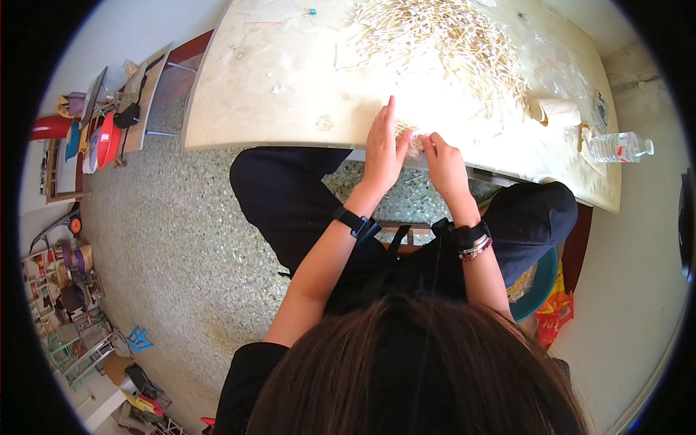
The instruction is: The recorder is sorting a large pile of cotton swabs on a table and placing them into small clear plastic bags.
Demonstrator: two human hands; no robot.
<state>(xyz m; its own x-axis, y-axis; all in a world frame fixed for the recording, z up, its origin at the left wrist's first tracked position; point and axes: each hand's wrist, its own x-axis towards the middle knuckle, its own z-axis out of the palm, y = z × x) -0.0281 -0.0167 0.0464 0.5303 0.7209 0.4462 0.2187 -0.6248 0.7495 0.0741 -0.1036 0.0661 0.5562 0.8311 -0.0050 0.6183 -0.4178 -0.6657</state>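
Observation:
Near the table's front edge a small bundle of cotton swabs point(407, 130) sits between my two hands. My left hand point(383, 148) stands on edge along the bundle's left side, its fingers stretched out and its thumb against the swabs. On the other side my right hand point(445, 165) is closed, with thumb and fingertips pinched at the bundle's near right end. What exactly lies under those fingertips is partly hidden. Beyond my hands a large loose pile of cotton swabs point(442, 36) spreads over the pale table point(290, 94).
A cardboard-coloured roll point(557, 112) and a clear plastic bottle point(618, 147) lie at the table's right. Clear plastic film point(562, 69) rests behind them. Below right stands a teal basin point(540, 290) beside a red and yellow bag point(557, 310). A small blue stool point(139, 338) is on the floor.

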